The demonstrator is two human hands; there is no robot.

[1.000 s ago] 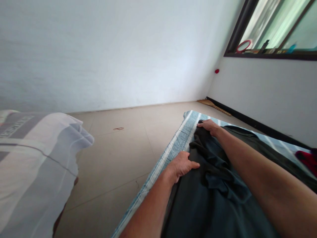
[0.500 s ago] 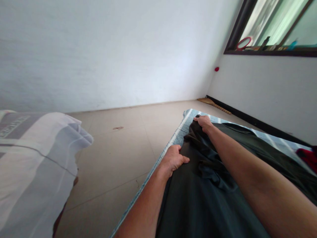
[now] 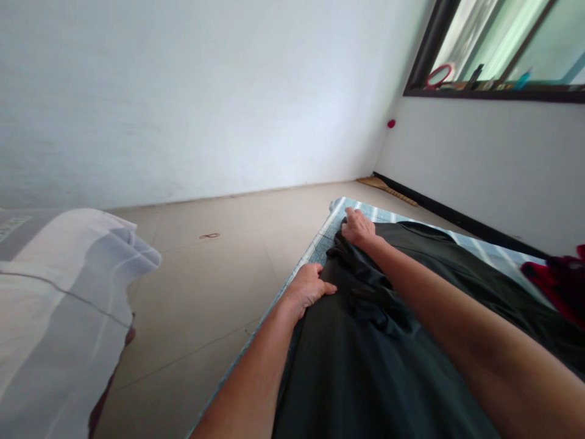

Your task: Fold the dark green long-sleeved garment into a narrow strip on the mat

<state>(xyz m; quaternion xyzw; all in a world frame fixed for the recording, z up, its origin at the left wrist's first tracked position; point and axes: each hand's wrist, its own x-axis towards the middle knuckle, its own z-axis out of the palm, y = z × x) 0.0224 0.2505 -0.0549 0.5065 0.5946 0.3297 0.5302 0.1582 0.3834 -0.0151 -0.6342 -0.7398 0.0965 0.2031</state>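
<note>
A dark green-black garment [image 3: 347, 366] of smooth cloth, its kind hard to make out, is spread over a blue-and-white striped bed cover [image 3: 320, 244]. My left hand [image 3: 309, 286] is closed on its left edge, thumb lying over the cloth. Farther up, my right hand [image 3: 360, 227] grips the far end, fingers curled at the top of the gathered fabric; the fingertips are partly hidden. Bunched folds [image 3: 379, 308] of the same dark cloth lie between my forearms.
On the left, a white-and-grey cloth [image 3: 68, 292] drapes over something. A thin reddish loop [image 3: 209, 235] is on the tiled floor [image 3: 205, 286]. Red-and-dark fabric [image 3: 557, 283] lies at the right. A round mirror [image 3: 439, 75] stands on the windowsill; a straw-coloured object [image 3: 388, 188] rests by the wall.
My right hand has shifted slightly left and turned over the cloth's far end, which now sits lower beneath its fingers. My left hand keeps its hold. The view has swung slightly right.
</note>
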